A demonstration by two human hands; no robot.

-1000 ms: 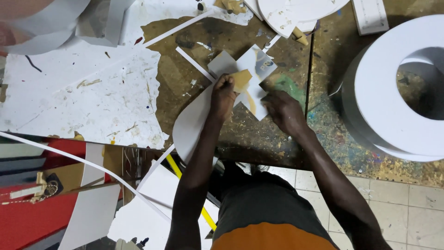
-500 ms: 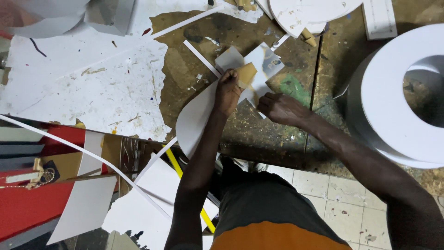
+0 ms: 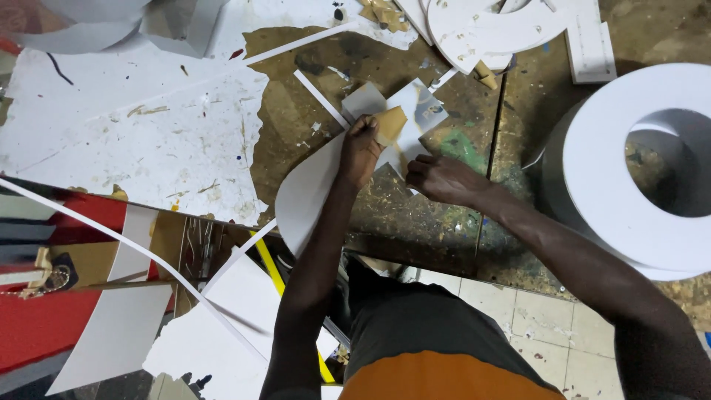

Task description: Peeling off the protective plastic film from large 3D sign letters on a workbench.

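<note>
1. Two hands on the same job here: my left hand [image 3: 361, 148] is clenched around a tan sanding pad [image 3: 389, 124], pressing it on the white cutout piece [image 3: 415, 118].
2. My right hand [image 3: 437, 178] is curled too, pinning the piece's near edge just right of the left one. Can't tell if it's pinching anything.
3. Key relation: the piece lies just beyond both hands on the counter [image 3: 437, 222], long axis running diagonally away to the right. Left hand's nearer its middle.
4. Curved white sheet [image 3: 307, 196] sits under my left wrist; big white foam ring [image 3: 629, 170] is well off to the right.
</note>
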